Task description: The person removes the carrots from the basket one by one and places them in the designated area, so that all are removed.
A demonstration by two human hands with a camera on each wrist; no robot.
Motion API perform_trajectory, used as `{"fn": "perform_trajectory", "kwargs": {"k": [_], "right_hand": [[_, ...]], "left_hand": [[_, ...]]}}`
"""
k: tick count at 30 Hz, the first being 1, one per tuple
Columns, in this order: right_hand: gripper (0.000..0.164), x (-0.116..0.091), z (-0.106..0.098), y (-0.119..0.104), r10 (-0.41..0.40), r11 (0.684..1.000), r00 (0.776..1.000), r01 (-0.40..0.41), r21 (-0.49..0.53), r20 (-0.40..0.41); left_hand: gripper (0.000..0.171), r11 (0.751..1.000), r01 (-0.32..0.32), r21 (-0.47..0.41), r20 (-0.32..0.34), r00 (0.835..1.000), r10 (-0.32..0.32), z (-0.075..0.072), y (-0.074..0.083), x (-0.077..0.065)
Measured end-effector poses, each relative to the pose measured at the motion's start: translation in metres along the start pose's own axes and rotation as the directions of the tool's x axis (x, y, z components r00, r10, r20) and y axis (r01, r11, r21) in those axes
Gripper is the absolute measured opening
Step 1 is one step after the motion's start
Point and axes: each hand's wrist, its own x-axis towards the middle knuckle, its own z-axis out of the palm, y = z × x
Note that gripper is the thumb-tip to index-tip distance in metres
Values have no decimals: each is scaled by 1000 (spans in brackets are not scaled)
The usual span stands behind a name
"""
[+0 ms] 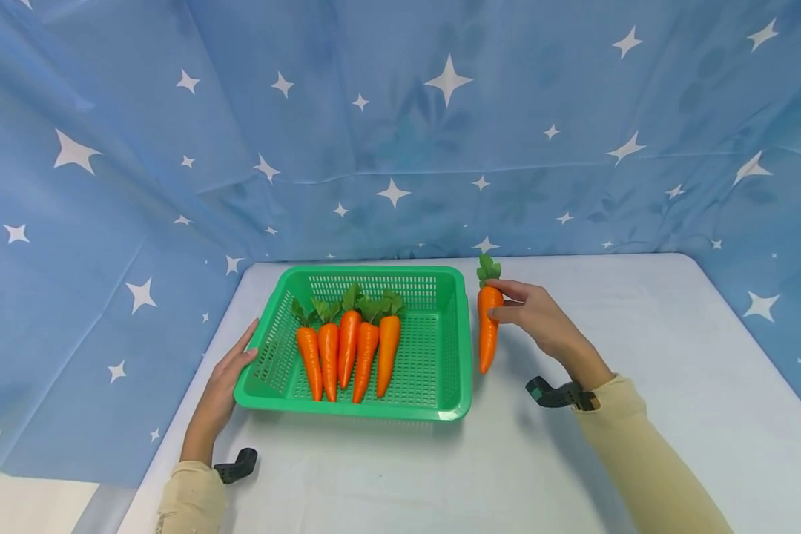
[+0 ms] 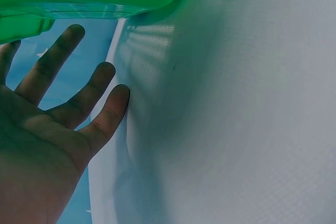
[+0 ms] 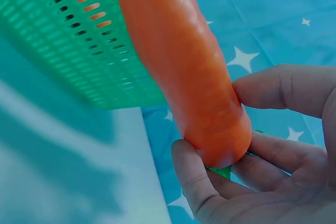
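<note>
A carrot (image 1: 488,326) with a green leafy top hangs upright just right of the basket. My right hand (image 1: 532,315) pinches it near its leafy end, thumb on one side and fingers on the other. In the right wrist view the thick end of this carrot (image 3: 184,72) sits between the fingertips. Several more carrots (image 1: 349,348) lie side by side in the green basket (image 1: 354,405), leaves towards the back. At the basket's left rim rests my left hand (image 1: 225,382); in the left wrist view its fingers (image 2: 79,103) are spread and fairly straight.
A white table (image 1: 387,482) lies beneath the basket, its far edge against a blue star-printed cloth (image 1: 407,141). Dark wrist-worn cameras sit on both wrists, the right one (image 1: 554,394) low over the table right of the basket.
</note>
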Motion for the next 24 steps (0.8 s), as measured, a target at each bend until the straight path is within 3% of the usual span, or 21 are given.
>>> {"fn": "perform_trajectory", "kwargs": {"k": [13,24], "right_hand": [[68,-1,-3,39,47,998,999,-48,-36,-17],[68,0,-3,59,73,995,997,-74,-60,-20]], "left_hand": [[56,999,-2,-45,-2,1000,2,0,0,-1],[56,997,-9,-79,8,1000,9,1,-3,1]]}}
